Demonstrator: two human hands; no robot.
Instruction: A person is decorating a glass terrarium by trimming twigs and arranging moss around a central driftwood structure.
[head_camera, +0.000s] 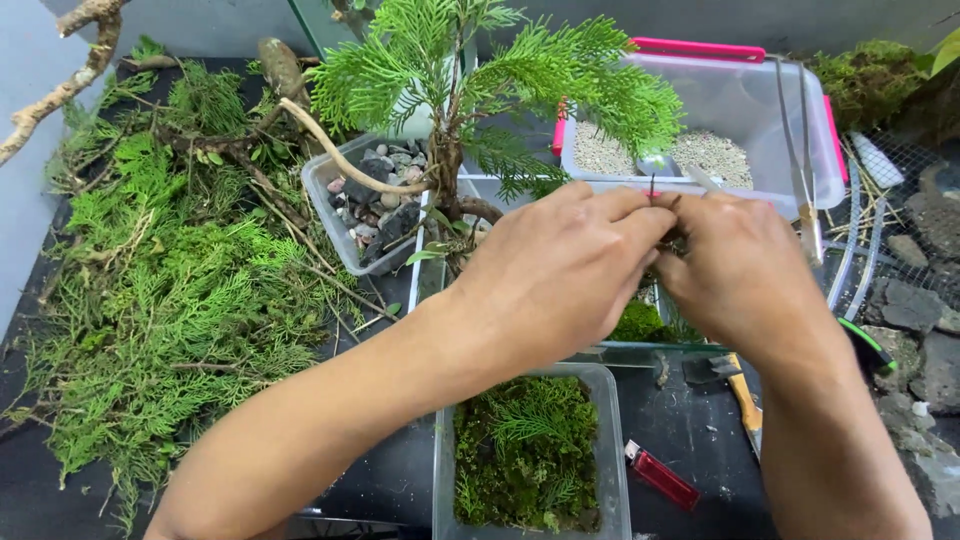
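Both my hands meet over the middle of the desk (60, 330), left hand (560, 270) and right hand (740, 275) fingertip to fingertip, fingers narrow and pinched together on a thin dark twig (652, 188) that pokes up just between them. What exactly sits under the pinch I cannot tell, the knuckles hide it. Risk as I judge it: the twig is slim and could snap or slip out if either pinch twists too hard, and it would drop into the glass tank (640, 345) below, among the moss. The small conifer tree (450, 70) stands just to the far left of the left hand, so a careless wrist could knock its trunk or the curved root (330, 145). Long tweezers (800, 150) lean on the pink-rimmed tub of grit (790, 110) just beyond the right hand, easy to bump. Near me a tub of moss (525, 455) and a red lighter (662, 477); cut green sprigs (170, 290) cover the left.
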